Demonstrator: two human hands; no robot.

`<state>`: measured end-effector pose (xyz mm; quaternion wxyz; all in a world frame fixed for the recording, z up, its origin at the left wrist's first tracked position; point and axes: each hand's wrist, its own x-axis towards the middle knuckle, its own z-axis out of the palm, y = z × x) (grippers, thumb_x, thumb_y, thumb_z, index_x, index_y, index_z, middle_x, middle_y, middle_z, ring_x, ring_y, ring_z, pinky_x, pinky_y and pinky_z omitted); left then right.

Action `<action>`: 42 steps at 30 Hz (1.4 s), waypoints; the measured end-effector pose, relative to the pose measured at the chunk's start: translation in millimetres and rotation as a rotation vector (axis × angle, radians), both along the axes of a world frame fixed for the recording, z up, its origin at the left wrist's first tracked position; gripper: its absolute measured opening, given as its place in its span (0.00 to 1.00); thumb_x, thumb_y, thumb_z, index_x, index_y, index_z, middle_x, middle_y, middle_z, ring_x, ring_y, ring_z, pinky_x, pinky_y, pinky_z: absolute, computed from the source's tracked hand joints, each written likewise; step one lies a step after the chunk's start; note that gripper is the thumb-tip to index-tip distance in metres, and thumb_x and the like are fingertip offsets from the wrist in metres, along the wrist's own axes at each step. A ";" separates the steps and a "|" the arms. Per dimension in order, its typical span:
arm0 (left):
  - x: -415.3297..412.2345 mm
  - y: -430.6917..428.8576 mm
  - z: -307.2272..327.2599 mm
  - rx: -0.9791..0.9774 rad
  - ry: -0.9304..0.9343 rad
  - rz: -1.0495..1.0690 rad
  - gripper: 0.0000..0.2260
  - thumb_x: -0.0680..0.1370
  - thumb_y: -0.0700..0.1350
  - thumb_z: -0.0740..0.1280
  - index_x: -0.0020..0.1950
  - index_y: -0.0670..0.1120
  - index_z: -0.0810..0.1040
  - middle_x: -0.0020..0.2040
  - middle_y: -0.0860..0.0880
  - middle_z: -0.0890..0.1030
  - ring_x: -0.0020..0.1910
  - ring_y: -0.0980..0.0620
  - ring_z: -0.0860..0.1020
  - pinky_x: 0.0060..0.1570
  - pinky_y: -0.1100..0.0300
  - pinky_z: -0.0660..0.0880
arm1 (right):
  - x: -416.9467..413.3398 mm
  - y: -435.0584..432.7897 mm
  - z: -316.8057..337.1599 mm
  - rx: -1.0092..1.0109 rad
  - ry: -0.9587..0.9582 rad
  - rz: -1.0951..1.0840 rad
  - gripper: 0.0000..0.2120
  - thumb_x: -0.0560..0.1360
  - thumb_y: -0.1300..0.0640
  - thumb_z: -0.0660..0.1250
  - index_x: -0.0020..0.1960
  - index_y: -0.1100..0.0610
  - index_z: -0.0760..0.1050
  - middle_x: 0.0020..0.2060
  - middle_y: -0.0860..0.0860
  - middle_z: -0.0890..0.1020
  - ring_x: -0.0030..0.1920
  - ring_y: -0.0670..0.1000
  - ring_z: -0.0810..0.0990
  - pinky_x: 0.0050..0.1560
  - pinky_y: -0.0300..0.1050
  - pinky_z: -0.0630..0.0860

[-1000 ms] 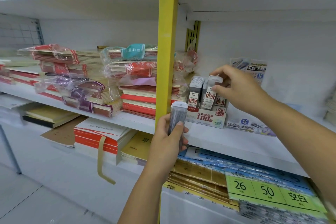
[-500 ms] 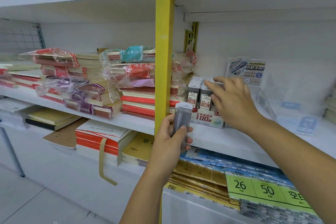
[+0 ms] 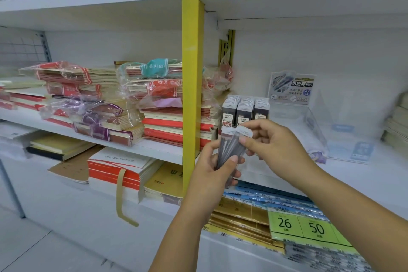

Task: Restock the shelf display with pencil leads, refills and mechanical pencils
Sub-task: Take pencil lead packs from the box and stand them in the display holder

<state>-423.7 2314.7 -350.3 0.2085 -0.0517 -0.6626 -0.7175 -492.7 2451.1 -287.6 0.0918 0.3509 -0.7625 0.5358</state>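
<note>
Plastic top of one lead case (image 3: 244, 132) pinched by the fingers (image 3: 244, 140) of the right hand (image 3: 278, 150). Rest of the bunch (image 3: 229, 152) gripped in curled left hand (image 3: 212, 174) fingers, in front of the box (image 3: 245, 110) on the shelf (image 3: 357, 174). Pull straight up, keep the bunch tight, then stand it in a row.

Both bare forearms rise from the lower edge and meet near the middle. The left hand (image 3: 212, 172) stands upright, its fingers and thumb curled round the lead cases (image 3: 230, 150). The right hand (image 3: 276, 146) reaches in from the right, thumb and forefinger pinching the top of one case
</note>
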 end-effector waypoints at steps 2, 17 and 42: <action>-0.2 0.0 -0.3 0.009 -0.002 0.003 0.10 0.82 0.46 0.66 0.62 0.57 0.74 0.49 0.50 0.86 0.40 0.56 0.81 0.43 0.60 0.80 | -0.1 3.3 2.2 -0.019 -0.037 0.013 0.09 0.75 0.59 0.70 0.51 0.47 0.77 0.38 0.46 0.83 0.33 0.48 0.81 0.32 0.39 0.72; 0.5 0.5 -2.1 -0.076 0.008 0.005 0.18 0.74 0.56 0.74 0.58 0.69 0.71 0.53 0.62 0.82 0.51 0.62 0.81 0.43 0.67 0.79 | -5.5 17.7 6.8 0.002 -0.175 0.103 0.10 0.77 0.62 0.66 0.56 0.53 0.70 0.49 0.48 0.84 0.43 0.46 0.82 0.44 0.40 0.79; -6.3 -7.9 -1.3 0.049 0.029 0.124 0.13 0.83 0.42 0.62 0.59 0.61 0.76 0.47 0.52 0.85 0.41 0.56 0.82 0.43 0.62 0.82 | -68.5 18.5 38.5 0.450 0.451 -0.424 0.10 0.74 0.54 0.71 0.52 0.49 0.73 0.51 0.46 0.74 0.56 0.49 0.70 0.53 0.41 0.64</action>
